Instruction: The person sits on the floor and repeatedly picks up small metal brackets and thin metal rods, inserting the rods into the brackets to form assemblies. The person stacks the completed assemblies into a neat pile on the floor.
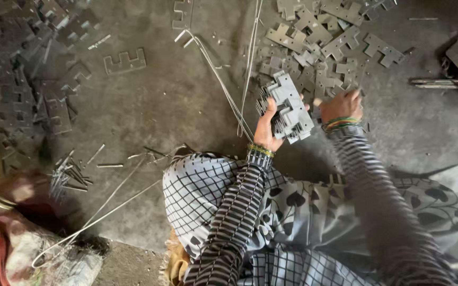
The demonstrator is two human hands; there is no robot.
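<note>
Stacked grey sheet-metal plates with notched, comb-like edges [288, 108] sit in the left hand [267, 130], whose thumb presses up along the near face of the bundle while the fingers wrap behind it, closed firmly around its lower left side. The bundle rises out of that grip, tilted up and to the right, with most of its bulk above and to the right of the palm. The right hand [341, 105] is just beside the stack's right edge, fingers curled downward over the loose pile of similar flat grey notched plates [324, 39] scattered on the dusty concrete floor [160, 100]; whether it has hold of a piece cannot be told, since the fingertips are hidden. Both wrists carry coloured bangles over striped dark sleeves [237, 212]. Thin, long metal wires [223, 85] run across the floor left of the stack, and another heap of dark plates [33, 69] lies well apart at far left.
</note>
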